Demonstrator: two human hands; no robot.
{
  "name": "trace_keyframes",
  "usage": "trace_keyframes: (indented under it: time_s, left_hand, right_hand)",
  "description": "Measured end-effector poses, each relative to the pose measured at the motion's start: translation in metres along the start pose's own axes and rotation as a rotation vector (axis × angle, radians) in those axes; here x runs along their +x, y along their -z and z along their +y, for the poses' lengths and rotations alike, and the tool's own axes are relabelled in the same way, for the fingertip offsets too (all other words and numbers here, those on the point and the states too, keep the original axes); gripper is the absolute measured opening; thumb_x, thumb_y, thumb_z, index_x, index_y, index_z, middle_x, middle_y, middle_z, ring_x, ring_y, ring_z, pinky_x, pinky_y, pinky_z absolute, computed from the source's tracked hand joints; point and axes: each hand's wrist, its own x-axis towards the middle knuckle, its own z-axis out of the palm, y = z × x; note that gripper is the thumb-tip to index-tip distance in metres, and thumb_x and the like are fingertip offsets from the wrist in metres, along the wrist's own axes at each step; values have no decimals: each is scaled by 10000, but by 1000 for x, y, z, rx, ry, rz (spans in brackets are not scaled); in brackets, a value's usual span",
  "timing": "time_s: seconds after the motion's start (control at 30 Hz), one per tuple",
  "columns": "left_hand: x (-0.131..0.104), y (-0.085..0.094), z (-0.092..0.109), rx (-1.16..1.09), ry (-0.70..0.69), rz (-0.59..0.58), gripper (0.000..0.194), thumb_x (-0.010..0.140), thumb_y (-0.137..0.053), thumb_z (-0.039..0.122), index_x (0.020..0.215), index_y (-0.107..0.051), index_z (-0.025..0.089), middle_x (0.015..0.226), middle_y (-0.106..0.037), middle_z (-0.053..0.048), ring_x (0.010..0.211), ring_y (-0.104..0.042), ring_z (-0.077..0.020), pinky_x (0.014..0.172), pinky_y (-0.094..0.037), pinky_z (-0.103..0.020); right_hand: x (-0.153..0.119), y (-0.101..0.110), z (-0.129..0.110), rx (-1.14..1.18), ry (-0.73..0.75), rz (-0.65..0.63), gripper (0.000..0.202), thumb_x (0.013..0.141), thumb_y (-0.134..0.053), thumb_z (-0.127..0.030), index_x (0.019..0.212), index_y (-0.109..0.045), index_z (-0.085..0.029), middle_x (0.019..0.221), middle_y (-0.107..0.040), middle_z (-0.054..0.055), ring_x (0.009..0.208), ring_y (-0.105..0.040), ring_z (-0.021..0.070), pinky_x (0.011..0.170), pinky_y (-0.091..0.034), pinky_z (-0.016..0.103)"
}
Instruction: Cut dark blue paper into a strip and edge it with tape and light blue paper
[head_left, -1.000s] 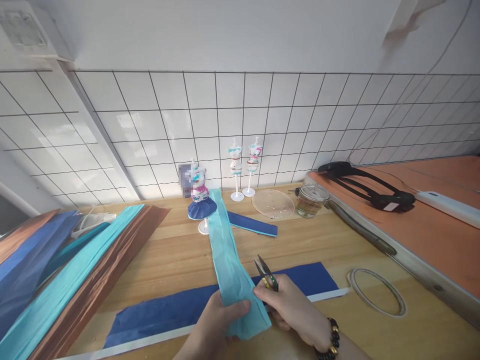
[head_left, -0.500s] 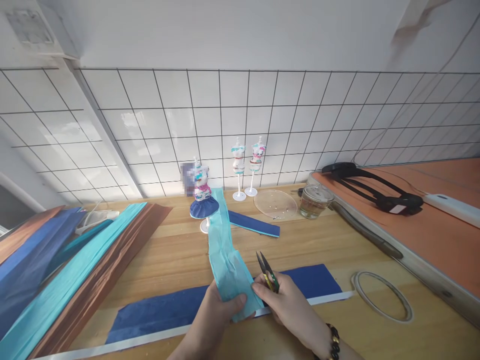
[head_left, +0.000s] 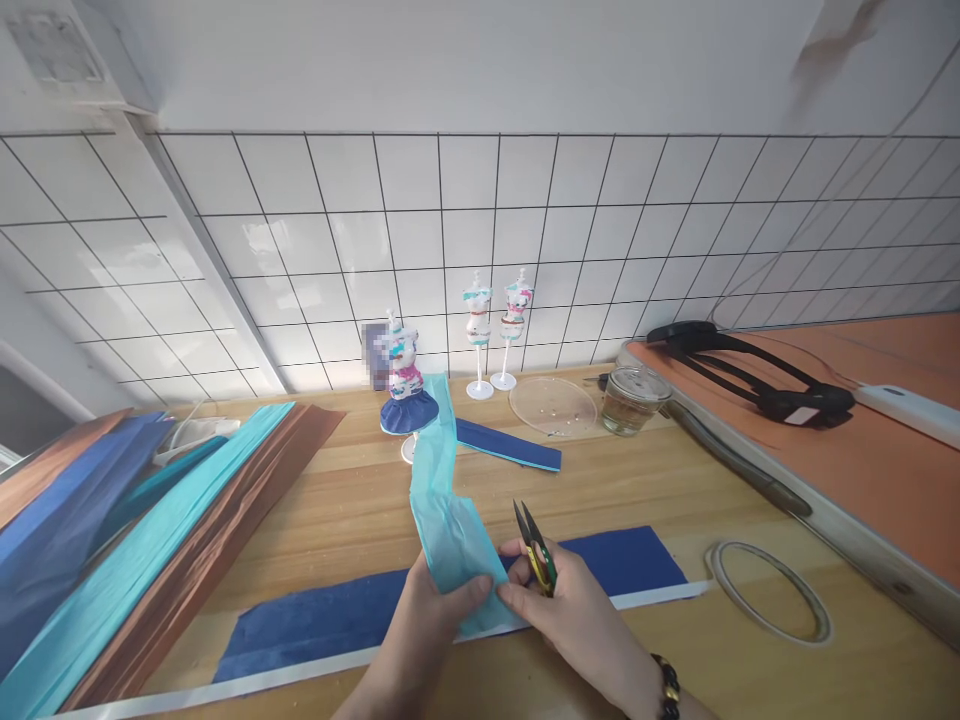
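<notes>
Looks like I'm squaring up the turquoise strip (head_left: 444,505), which runs 6 to 12 o'clock, left hand (head_left: 429,608) pinching its near end, right hand (head_left: 568,602) clamped around thread snips (head_left: 535,560), so next probably calls for keeping that edge flat.

Looks like a little craft workspace, going by coloured strips (head_left: 315,620) spread over a wooden table (head_left: 330,500), snips (head_left: 533,556) out, tiny dress forms (head_left: 478,322) standing by white tiles (head_left: 577,235)!
</notes>
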Motion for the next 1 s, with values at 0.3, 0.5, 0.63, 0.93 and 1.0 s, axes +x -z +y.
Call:
trace_keyframes:
  time_s: [0.3, 0.5, 0.63, 0.93, 1.0]
  left_hand:
    - [6, 8, -13, -47, 36, 36, 423, 511, -805, 372, 811, -637, 125, 678, -639, -41, 661, -593, -197, 638, -433, -299]
    - [8, 8, -13, 24, -45, 69, 349, 487, -817, 341, 700, -635, 132, 583, -605, -4, 574, -544, -148, 574, -398, -257]
    - [4, 3, -4, -66, -71, 95, 372, 487, -817, 329, 766, -661, 138, 648, -657, -30, 634, -601, -195, 629, -449, -297]
    - [-2, -2, 11, -210, -94, 164, 418, 537, -803, 290, 899, -638, 163, 762, -681, -38, 701, -624, -182, 647, -484, -271]
    - [0, 0, 8, -225, -112, 232, 460, 517, -812, 280, 919, -621, 163, 729, -671, -26, 676, -616, -173, 623, -483, -262]
  right_hand:
    - [-3, -5, 4, 25, -3, -24, 342, 697, -609, -298, 1006, -546, -165, 620, -530, -41, 613, -550, 162, 596, -433, 262]
    - [-6, -8, 6, 42, -1, -61, 379, 693, -625, -275, 1041, -518, -168, 686, -522, -34, 639, -534, 149, 624, -431, 260]
    - [-11, -7, 4, 102, 8, -80, 361, 766, -587, -410, 1039, -517, -184, 697, -486, -37, 562, -451, 106, 503, -363, 216]
    - [-19, -12, 12, 420, -270, -170, 532, 775, -385, -696, 941, -501, -204, 602, -382, -71, 462, -259, 61, 407, -188, 194]
    - [-20, -13, 13, 433, -288, -201, 556, 737, -409, -724, 935, -490, -211, 607, -396, -75, 452, -254, 55, 399, -180, 190]
